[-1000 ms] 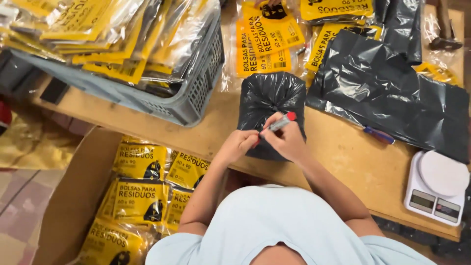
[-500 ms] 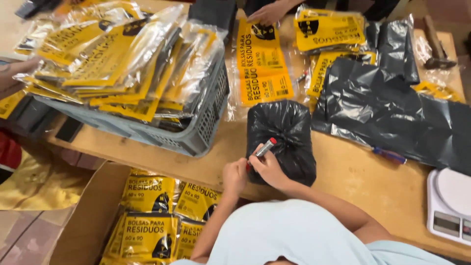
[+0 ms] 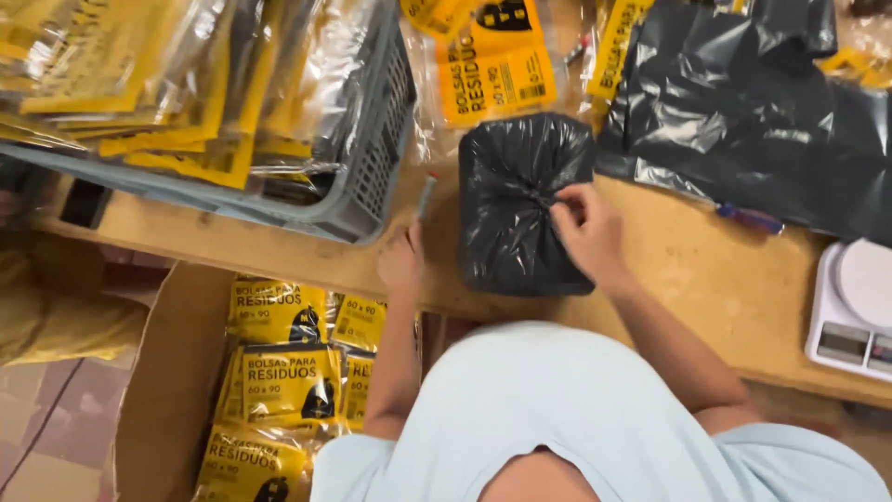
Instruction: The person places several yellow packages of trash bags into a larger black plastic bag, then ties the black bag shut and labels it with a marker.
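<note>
at the near edge of the wooden bench (image 3: 279,256), a black bag bundle (image 3: 520,209) lies flat, just right of the grey crate (image 3: 372,177). its middle fold is pinched by the right hand (image 3: 585,228). a marker (image 3: 426,197) is gripped upright in the left hand (image 3: 401,265), beside the bundle. the pinch is best kept tight and centred so the folds stay gathered.

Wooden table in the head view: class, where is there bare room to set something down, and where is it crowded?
Bare patches of the wooden table: between the folded black bundle and the white scale, and the front strip below the grey crate. The back is crowded with yellow packets and loose black bags. The left hand holds a marker; the right hand pinches the bundle.
</note>
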